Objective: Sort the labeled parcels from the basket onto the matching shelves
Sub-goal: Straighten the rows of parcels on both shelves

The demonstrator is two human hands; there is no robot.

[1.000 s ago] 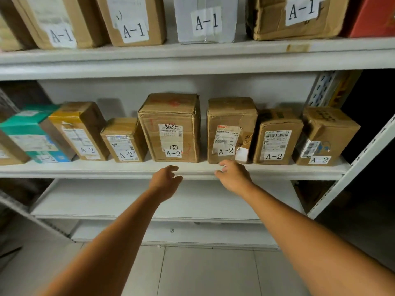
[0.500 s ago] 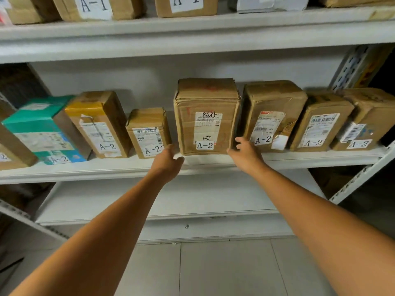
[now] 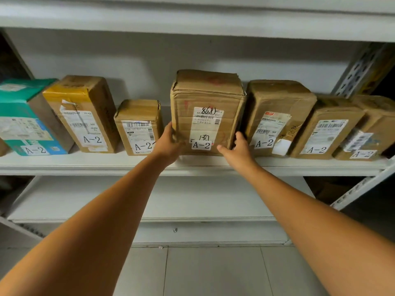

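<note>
On the middle shelf [image 3: 85, 165], centre: tall parcel [image 3: 205, 97] stands upright near the front edge, with a white A-2 label [image 3: 201, 145] low on its front face.
Grip, left side: left hand [image 3: 168, 144] holds the tall parcel's lower left edge, fingers together up the side face and thumb towards the front.
Grip, right side: right hand [image 3: 239, 149] holds the lower right edge. Its fingers are tucked into the gap beside the brown parcel [image 3: 275, 101] and its thumb is stretched across the front.
Left neighbour: small parcel [image 3: 136, 114], just beside the left hand, which partly covers its A-2 mark.
Towards the left end: yellow-taped parcel [image 3: 85, 97], then teal parcel [image 3: 19, 103], both marked A-2.
Towards the right end: two end parcels [image 3: 329, 122], touching, both marked A-2.
Below: lower shelf [image 3: 192, 199], white, behind both forearms.
</note>
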